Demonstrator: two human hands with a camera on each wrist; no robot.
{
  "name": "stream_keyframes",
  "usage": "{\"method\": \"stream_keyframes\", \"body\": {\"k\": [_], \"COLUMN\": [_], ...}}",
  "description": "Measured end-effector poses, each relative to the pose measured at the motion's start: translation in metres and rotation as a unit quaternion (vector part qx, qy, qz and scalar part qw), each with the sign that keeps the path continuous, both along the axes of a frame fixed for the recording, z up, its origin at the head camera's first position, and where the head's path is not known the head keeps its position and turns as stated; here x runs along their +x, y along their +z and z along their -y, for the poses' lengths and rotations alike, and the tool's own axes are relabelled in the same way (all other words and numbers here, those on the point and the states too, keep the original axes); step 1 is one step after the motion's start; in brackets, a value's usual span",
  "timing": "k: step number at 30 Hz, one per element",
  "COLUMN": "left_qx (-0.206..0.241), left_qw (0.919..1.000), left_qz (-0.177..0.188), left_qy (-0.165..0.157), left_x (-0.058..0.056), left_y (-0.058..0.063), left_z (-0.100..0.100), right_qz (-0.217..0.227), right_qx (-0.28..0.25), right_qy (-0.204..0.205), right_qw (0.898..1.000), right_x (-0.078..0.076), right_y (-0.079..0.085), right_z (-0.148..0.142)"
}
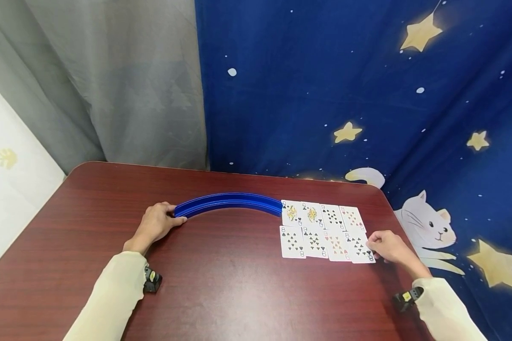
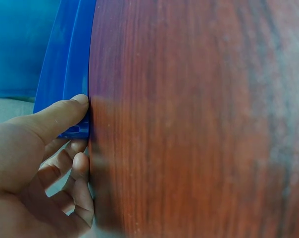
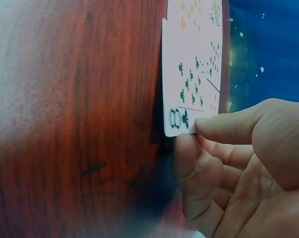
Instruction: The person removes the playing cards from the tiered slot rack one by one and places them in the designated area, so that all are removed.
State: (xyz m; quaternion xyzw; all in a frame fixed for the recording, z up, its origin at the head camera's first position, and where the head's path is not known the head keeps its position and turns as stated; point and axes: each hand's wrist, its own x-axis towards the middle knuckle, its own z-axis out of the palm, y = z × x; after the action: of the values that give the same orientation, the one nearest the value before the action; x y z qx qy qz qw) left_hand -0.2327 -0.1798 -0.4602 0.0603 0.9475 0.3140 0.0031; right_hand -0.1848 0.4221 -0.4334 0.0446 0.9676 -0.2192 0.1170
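A curved blue card holder (image 1: 228, 201) lies on the table, bowed away from me. At its left end my left hand (image 1: 153, 225) grips it; in the left wrist view the thumb lies over the blue rack (image 2: 73, 54) and the other fingers curl by its end. Two rows of face-up playing cards (image 1: 309, 229) lie at the holder's right end, among them queens, eights and nines. My right hand (image 1: 390, 246) pinches the corner of the eight of clubs (image 1: 358, 247) between thumb and forefinger, at the front row's right end. In the right wrist view this card (image 3: 181, 99) slightly overlaps its neighbour.
The dark red wooden table (image 1: 239, 293) ends at a rounded right-hand corner. Behind it hang a grey curtain (image 1: 141, 85) and a blue curtain (image 1: 281, 94) with stars and a white cat. A wrist camera (image 1: 152, 279) sits on the left sleeve, another (image 1: 407, 298) on the right.
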Motion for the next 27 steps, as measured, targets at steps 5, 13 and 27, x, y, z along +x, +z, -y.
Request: {"method": "stream_keyframes", "body": {"k": [5, 13, 27], "left_qx": [0.0, -0.002, -0.001], "left_qw": [1.0, 1.0, 1.0], "left_qz": [-0.002, -0.001, -0.005], "left_qy": [0.001, 0.0, 0.003], "left_x": [-0.0004, -0.0012, -0.0015], "left_y": [-0.0004, -0.0001, -0.0007], "left_z": [-0.0004, -0.0013, -0.0003], "right_qz": [0.012, 0.027, 0.039], "right_qx": [0.01, 0.016, 0.032], "right_qy": [-0.008, -0.025, -0.044], "right_qw": [1.0, 0.999, 0.998], "right_x": [-0.0006, -0.0014, -0.0043], "right_y": [0.0006, -0.0012, 0.001], "right_z": [0.0029, 0.005, 0.0096]}}
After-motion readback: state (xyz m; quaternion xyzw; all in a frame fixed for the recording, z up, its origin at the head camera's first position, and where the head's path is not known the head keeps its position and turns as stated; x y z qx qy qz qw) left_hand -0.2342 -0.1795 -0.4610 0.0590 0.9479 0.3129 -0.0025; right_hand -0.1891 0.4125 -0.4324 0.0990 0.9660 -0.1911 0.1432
